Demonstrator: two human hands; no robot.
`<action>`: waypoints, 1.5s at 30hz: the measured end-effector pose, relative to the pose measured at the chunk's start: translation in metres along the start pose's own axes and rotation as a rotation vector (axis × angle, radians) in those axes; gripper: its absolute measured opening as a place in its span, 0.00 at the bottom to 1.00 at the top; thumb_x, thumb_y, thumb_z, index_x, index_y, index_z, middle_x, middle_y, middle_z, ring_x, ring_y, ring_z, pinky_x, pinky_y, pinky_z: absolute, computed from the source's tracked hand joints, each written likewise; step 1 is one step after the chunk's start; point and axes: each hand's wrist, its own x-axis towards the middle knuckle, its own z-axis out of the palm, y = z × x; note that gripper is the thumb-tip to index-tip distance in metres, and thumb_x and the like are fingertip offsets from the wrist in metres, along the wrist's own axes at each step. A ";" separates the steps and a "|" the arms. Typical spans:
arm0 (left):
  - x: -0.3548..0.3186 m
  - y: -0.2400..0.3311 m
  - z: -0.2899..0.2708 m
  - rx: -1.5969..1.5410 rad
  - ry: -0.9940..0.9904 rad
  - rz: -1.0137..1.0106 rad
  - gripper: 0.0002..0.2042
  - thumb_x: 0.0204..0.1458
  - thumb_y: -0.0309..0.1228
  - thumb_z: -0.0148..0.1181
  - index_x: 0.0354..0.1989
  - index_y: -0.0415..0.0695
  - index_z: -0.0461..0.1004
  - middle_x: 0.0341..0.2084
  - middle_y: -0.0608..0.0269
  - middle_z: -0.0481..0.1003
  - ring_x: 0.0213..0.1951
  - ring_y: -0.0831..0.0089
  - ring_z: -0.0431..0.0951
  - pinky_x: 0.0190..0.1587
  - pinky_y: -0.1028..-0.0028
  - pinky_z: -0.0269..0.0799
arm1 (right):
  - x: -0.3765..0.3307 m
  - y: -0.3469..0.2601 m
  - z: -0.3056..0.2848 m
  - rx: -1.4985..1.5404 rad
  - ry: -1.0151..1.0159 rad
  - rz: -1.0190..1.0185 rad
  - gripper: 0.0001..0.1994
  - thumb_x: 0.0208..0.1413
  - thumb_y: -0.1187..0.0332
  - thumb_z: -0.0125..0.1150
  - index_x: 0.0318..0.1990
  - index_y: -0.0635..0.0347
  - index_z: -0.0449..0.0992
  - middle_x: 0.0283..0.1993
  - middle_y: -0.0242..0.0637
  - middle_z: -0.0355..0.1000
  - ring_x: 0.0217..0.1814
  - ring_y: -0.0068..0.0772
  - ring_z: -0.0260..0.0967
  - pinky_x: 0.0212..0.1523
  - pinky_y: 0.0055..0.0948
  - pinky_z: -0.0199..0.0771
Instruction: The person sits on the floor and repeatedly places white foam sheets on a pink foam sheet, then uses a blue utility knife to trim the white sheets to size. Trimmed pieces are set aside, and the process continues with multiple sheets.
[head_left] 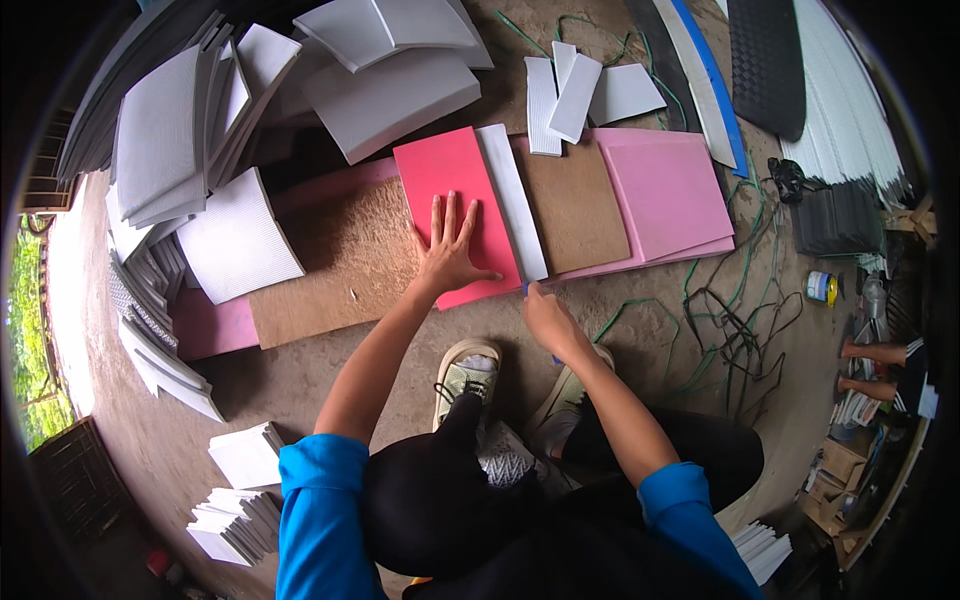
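Note:
My left hand [448, 256] lies flat with fingers spread, pressing on a red foam sheet [440, 160]. Along the right side of that sheet a strip of a white sheet [511, 205] sticks out from under it. My right hand [550, 320] is closed around a slim blue cutter [526, 288] at the near end of the strip; its blade is hidden. Beneath these lies a brown board [572, 200], worn rough in its left part, on top of pink sheets [670, 200].
Stacks of white ribbed sheets [160, 130] and white blocks [390, 100] lie at the far left. White offcuts [575, 95] rest beyond the board. Tangled green and black cords [735, 340] spread at the right, near a yellow-labelled can [822, 288]. Another person's legs [875, 370] show at the right edge.

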 end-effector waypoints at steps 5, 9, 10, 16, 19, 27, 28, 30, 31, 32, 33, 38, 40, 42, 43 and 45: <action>0.003 -0.001 0.005 0.019 -0.025 0.005 0.64 0.19 0.67 0.65 0.67 0.59 0.34 0.67 0.56 0.26 0.67 0.55 0.21 0.53 0.27 0.29 | -0.051 0.028 0.032 0.008 -0.214 0.094 0.13 0.56 0.68 0.42 0.42 0.71 0.63 0.29 0.63 0.70 0.36 0.65 0.69 0.37 0.53 0.69; -0.003 -0.008 0.003 0.036 -0.008 -0.023 0.64 0.19 0.68 0.64 0.67 0.59 0.34 0.67 0.55 0.27 0.67 0.54 0.21 0.53 0.27 0.30 | -0.037 0.004 -0.012 -0.035 -0.005 0.027 0.13 0.57 0.65 0.43 0.41 0.69 0.63 0.26 0.62 0.70 0.33 0.63 0.70 0.34 0.53 0.70; -0.002 -0.008 0.001 0.030 0.001 -0.015 0.64 0.18 0.68 0.63 0.67 0.59 0.34 0.67 0.55 0.27 0.67 0.54 0.21 0.53 0.27 0.30 | -0.022 -0.011 -0.033 0.000 0.073 0.005 0.13 0.58 0.64 0.43 0.40 0.67 0.63 0.24 0.61 0.70 0.31 0.61 0.70 0.32 0.53 0.70; 0.002 0.002 -0.002 -0.004 -0.030 -0.008 0.63 0.21 0.65 0.65 0.67 0.59 0.35 0.67 0.54 0.27 0.67 0.54 0.22 0.53 0.27 0.31 | 0.133 -0.052 -0.078 -0.113 0.339 -0.152 0.13 0.58 0.63 0.43 0.40 0.66 0.65 0.24 0.56 0.71 0.30 0.59 0.72 0.31 0.50 0.72; 0.004 0.007 -0.005 -0.062 -0.066 -0.008 0.62 0.21 0.63 0.66 0.67 0.58 0.35 0.67 0.53 0.28 0.67 0.54 0.23 0.54 0.27 0.29 | 0.188 -0.065 -0.076 -0.144 0.377 -0.131 0.14 0.58 0.62 0.43 0.41 0.64 0.66 0.27 0.56 0.72 0.33 0.58 0.72 0.34 0.50 0.72; -0.003 0.003 -0.011 -0.022 -0.051 -0.039 0.62 0.20 0.62 0.67 0.67 0.59 0.36 0.67 0.54 0.30 0.67 0.53 0.25 0.54 0.28 0.31 | 0.222 -0.085 -0.062 -0.151 0.340 -0.143 0.14 0.54 0.67 0.44 0.39 0.67 0.71 0.33 0.53 0.74 0.37 0.51 0.74 0.39 0.42 0.75; -0.001 0.005 -0.011 -0.024 -0.048 -0.039 0.62 0.20 0.62 0.67 0.67 0.59 0.36 0.67 0.54 0.30 0.67 0.53 0.25 0.54 0.28 0.31 | 0.227 -0.085 -0.067 -0.119 0.193 -0.077 0.13 0.54 0.68 0.44 0.38 0.68 0.73 0.32 0.52 0.75 0.36 0.49 0.75 0.39 0.41 0.75; -0.002 0.004 -0.011 -0.014 -0.043 -0.039 0.62 0.21 0.62 0.67 0.67 0.60 0.35 0.67 0.54 0.30 0.67 0.54 0.25 0.54 0.28 0.32 | 0.232 -0.099 -0.086 -0.041 -0.099 0.050 0.14 0.52 0.70 0.43 0.36 0.68 0.75 0.30 0.52 0.75 0.34 0.45 0.76 0.39 0.40 0.75; -0.003 0.006 -0.010 -0.016 -0.042 -0.035 0.62 0.20 0.62 0.67 0.67 0.60 0.35 0.67 0.54 0.30 0.67 0.54 0.24 0.54 0.28 0.32 | 0.231 -0.104 -0.091 -0.028 -0.128 0.136 0.13 0.50 0.72 0.43 0.32 0.68 0.77 0.28 0.49 0.75 0.31 0.41 0.76 0.37 0.37 0.76; -0.001 0.008 -0.009 -0.021 -0.035 -0.030 0.62 0.20 0.62 0.67 0.67 0.60 0.35 0.67 0.54 0.30 0.67 0.54 0.24 0.54 0.28 0.32 | 0.229 -0.102 -0.091 -0.049 -0.155 0.155 0.13 0.50 0.72 0.43 0.33 0.68 0.76 0.28 0.49 0.75 0.31 0.41 0.76 0.37 0.36 0.76; 0.002 0.010 -0.008 -0.027 -0.027 -0.021 0.62 0.20 0.62 0.67 0.67 0.61 0.35 0.67 0.54 0.29 0.67 0.54 0.24 0.54 0.28 0.32 | 0.224 -0.098 -0.089 -0.069 -0.181 0.178 0.13 0.50 0.73 0.44 0.33 0.69 0.76 0.28 0.48 0.76 0.31 0.41 0.76 0.36 0.36 0.76; -0.007 -0.004 -0.009 -0.019 -0.062 -0.080 0.63 0.19 0.63 0.67 0.67 0.63 0.35 0.67 0.57 0.28 0.67 0.56 0.22 0.54 0.28 0.31 | 0.105 -0.069 -0.047 0.052 -0.091 0.113 0.14 0.55 0.69 0.41 0.42 0.69 0.70 0.43 0.60 0.70 0.48 0.56 0.68 0.47 0.46 0.70; 0.001 0.003 -0.004 0.007 -0.047 -0.051 0.63 0.19 0.64 0.67 0.67 0.63 0.34 0.67 0.58 0.28 0.67 0.56 0.21 0.54 0.28 0.31 | 0.053 -0.013 -0.015 -0.028 0.010 -0.040 0.15 0.57 0.67 0.39 0.44 0.71 0.63 0.31 0.65 0.70 0.32 0.61 0.71 0.36 0.50 0.72; 0.001 -0.001 -0.005 -0.001 -0.051 -0.058 0.64 0.18 0.65 0.67 0.67 0.63 0.34 0.67 0.58 0.27 0.67 0.56 0.21 0.54 0.28 0.31 | 0.008 -0.001 -0.005 0.006 -0.061 0.009 0.15 0.58 0.66 0.40 0.43 0.72 0.63 0.28 0.66 0.69 0.37 0.64 0.70 0.39 0.54 0.69; -0.002 -0.002 -0.004 -0.006 -0.056 -0.064 0.64 0.18 0.65 0.66 0.67 0.62 0.34 0.67 0.58 0.27 0.67 0.56 0.21 0.54 0.27 0.31 | -0.005 0.000 -0.002 -0.008 -0.071 0.024 0.15 0.58 0.66 0.40 0.43 0.72 0.63 0.28 0.66 0.69 0.37 0.64 0.69 0.38 0.54 0.69; 0.005 0.011 0.000 -0.012 -0.038 -0.027 0.64 0.18 0.65 0.66 0.67 0.62 0.34 0.67 0.58 0.26 0.67 0.56 0.21 0.53 0.27 0.31 | -0.030 0.042 0.021 -0.083 -0.183 0.006 0.15 0.57 0.65 0.42 0.44 0.71 0.64 0.31 0.64 0.70 0.38 0.62 0.70 0.40 0.52 0.70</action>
